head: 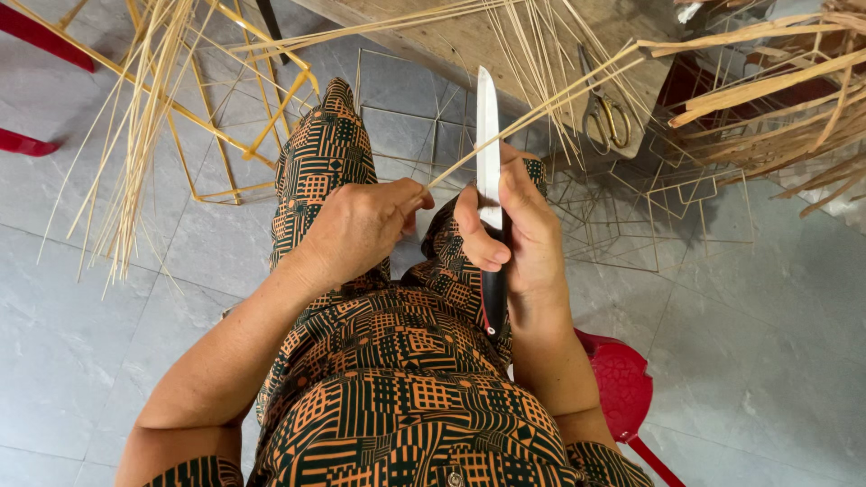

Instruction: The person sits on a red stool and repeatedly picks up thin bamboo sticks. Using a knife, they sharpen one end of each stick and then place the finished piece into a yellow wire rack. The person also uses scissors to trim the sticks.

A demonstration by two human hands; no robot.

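Right hand (519,225) grip closed on knife (488,153); left hand (365,225) pinching bamboo strip (541,106) against blade. Mid-shaving, seemingly; next stroke needs steady pull, fingers off edge.

Black handle of the long white-bladed knife (488,153) is mostly buried inside the closed right hand (523,239); near end of the thin pale bamboo strip (541,106) vanishes into the left hand (361,230) fist. Loose bundle of pale bamboo splints (135,117) runs off frame at 11 o'clock. Red plastic stool (622,388) at 5 o'clock is largely hidden under the patterned clothing and right forearm.
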